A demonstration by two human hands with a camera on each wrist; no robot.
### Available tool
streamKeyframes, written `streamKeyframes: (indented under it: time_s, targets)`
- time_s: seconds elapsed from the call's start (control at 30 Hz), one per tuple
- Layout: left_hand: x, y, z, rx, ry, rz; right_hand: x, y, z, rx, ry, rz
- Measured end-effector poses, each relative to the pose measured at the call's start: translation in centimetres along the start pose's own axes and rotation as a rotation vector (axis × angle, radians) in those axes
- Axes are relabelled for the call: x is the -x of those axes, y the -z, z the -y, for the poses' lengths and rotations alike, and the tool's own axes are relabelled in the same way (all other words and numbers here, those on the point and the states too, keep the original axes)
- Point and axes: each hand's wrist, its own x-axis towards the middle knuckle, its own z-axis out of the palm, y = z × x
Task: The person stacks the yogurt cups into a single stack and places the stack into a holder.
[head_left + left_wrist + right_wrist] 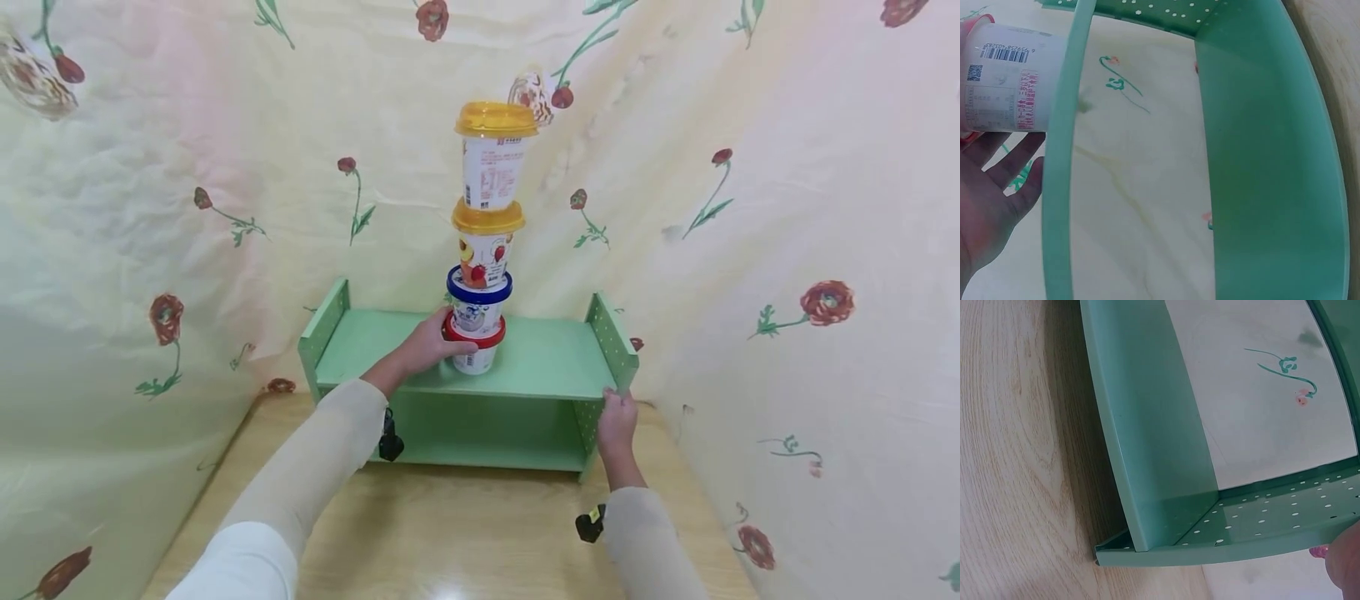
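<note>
A stack of lidded cups stands on the top board of a green two-level shelf (547,358). At the bottom is a white cup with a red lid (476,360); above it come a cup with a blue lid (472,315), a fruit-printed cup with a yellow lid (483,254) and another yellow-lidded cup (491,171). My left hand (429,343) holds the red-lidded cup near its rim, thumb across the front. At the shelf's right side panel (613,342), my right hand (618,423) grips the front edge. Only part of that hand (1344,559) shows in the right wrist view.
The shelf stands on a wood-grain table (465,525), close to flower-printed cloth (300,208) hung at the back and both sides. Its raised left side panel (326,321) and lower board (480,454) are in view. A small black device (390,437) sits at my left wrist.
</note>
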Motion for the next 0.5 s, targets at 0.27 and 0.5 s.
streamKeyframes:
  time_s: [0.27,0.5]
  targets:
    - [-1.1,-0.1,-0.2,0.002,-0.017,0.024,0.1,0.4,0.2,0.017,-0.026,-0.005]
    - [-1.2,0.1,-0.3,-0.009,-0.003,-0.004,-0.1,0.3,0.0,0.028,0.015,0.028]
